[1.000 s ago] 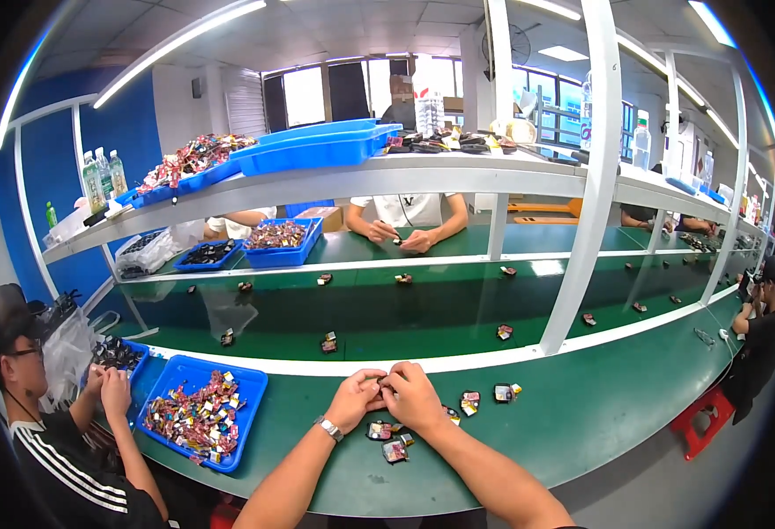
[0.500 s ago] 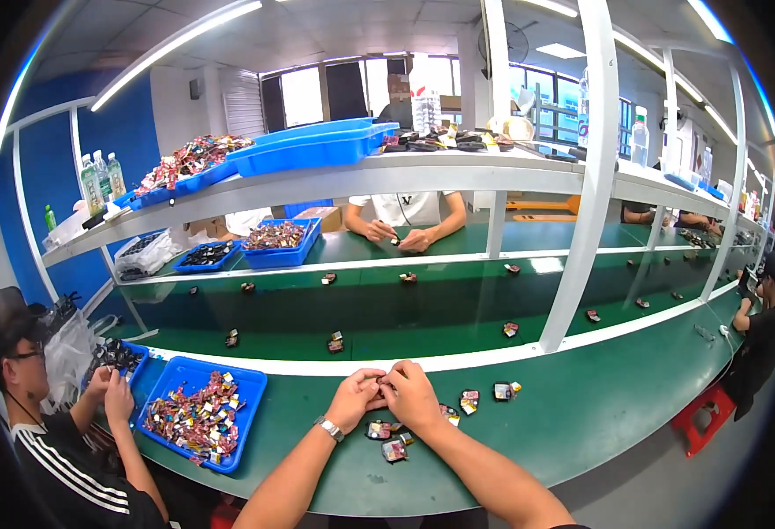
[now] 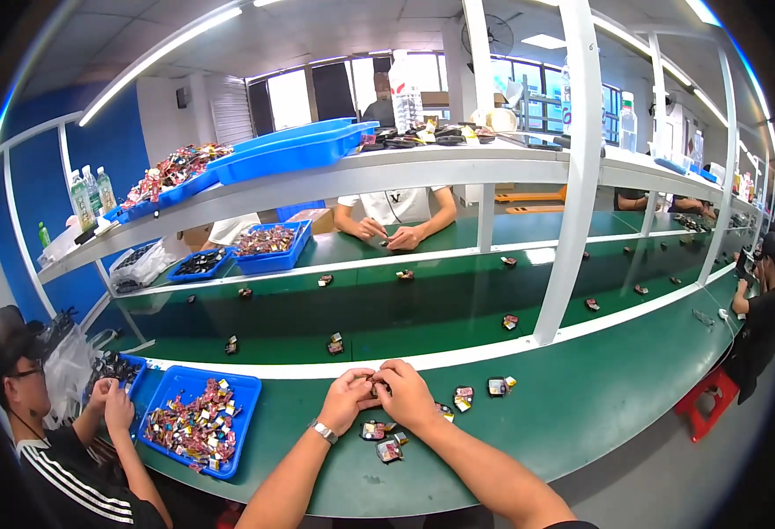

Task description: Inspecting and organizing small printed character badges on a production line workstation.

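Green runs the whole length of this workshop: a long curved green surface (image 3: 581, 414) with a white-edged belt behind it and a white shelf overhead. Both hands are together at the near edge of that surface. The left hand (image 3: 345, 398), with a watch (image 3: 322, 431) on its wrist, and the right hand (image 3: 405, 397) meet fingertip to fingertip, pinching a tiny dark part (image 3: 375, 384) between them; it is too small to tell what it is.

Just toward the wearer from the hands, two small dark pieces (image 3: 380, 439) lie on the surface. Just right of the hands are two more small pieces (image 3: 480, 390), one with a red face, one pale.

Left of the hands sits one blue tray (image 3: 245, 414) holding a heap of red, black and yellow bits. Beyond that tray, a person in a black striped top (image 3: 70, 476) works with both hands raised over another blue bin.

Across the belt from the hands, a person in a white shirt (image 3: 394, 207) rests both forearms on the far green counter. Two blue bins stand left of that person, one full of reddish parts (image 3: 266, 242), one of dark parts (image 3: 195, 262).

Up on the shelf: large blue trays (image 3: 295, 150), and at its left end three bottles with green labels (image 3: 88, 196).
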`<state>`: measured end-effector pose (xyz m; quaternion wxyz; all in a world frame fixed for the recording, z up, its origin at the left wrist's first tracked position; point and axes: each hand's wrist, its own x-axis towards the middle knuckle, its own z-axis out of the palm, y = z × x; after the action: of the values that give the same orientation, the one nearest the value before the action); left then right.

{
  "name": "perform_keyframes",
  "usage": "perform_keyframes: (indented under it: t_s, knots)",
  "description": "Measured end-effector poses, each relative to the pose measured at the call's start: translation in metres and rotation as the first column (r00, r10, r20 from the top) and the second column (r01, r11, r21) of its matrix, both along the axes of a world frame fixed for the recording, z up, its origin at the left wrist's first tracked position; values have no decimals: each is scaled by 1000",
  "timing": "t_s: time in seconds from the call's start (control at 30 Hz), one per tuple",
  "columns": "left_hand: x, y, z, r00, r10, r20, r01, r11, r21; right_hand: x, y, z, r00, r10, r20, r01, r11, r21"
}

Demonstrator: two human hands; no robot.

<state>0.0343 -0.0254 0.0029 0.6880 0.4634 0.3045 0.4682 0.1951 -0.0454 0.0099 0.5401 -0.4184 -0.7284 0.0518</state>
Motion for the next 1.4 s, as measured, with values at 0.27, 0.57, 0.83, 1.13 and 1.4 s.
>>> perform_keyframes:
  t_s: [0.27,0.57,0.83,1.13,1.4]
  knots:
    - [2,3,-5,998,13,-69,-10,999,41,-4,-1,-1,993,-88,82,87,996,20]
    - [1,2,-6,998,-36,-55,41,994,97,-1,-2,2,995,-97,14,97,995,-9]
    - [-1,0,2,995,9,-99,0,996,90,5,-3,10,983,3,-184,-68,936,-347]
    - [-41,35,-11,756,654,-27,-643,750,153,74,119,-4,881,-434,-186,288,806,-517]
    - [-40,35,-20,701,688,-185,-600,710,369,-5,117,20,844,-410,346,503,828,-247]
